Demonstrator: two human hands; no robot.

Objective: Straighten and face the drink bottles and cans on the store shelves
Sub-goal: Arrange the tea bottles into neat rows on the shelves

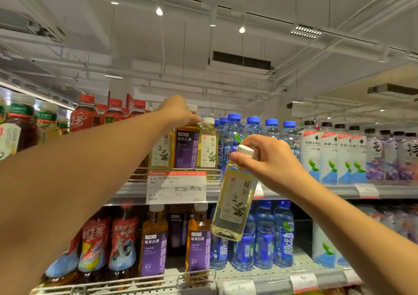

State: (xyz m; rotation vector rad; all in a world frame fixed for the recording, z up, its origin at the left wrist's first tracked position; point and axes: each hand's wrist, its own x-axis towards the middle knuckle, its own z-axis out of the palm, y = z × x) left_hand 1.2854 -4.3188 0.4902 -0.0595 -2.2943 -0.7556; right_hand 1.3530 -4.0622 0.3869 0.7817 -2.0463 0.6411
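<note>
The pale tea bottle (234,201) hangs in front of the shelves, clear of them, tilted with its base swung toward your left and its label facing you. Your right hand (265,159) pinches it at the neck, thumb and fingers curled round just under the white cap (246,151). Your left hand (178,111) is up on the top shelf, fingers curled over the shoulder of the amber bottle with the purple label (186,146), which stands between two pale tea bottles like the one you carry.

To do this step well, I would use the left hand to steady or shift that amber bottle first, so a slot opens in the row (the wire fence (178,176) at the shelf front looks low, but the base must still clear it). Bring the held bottle upright before it goes in; a neck pinch lets it swing, so move slowly or take it lower on the body. Set it down label outward, level with its neighbours.

Beyond these, blue-capped water bottles (253,129) stand to the right of the teas, red-capped tea bottles (84,116) to the left, and a price tag (176,187) hangs under the fence. The shelf below (282,274) carries more amber, red and blue bottles.
</note>
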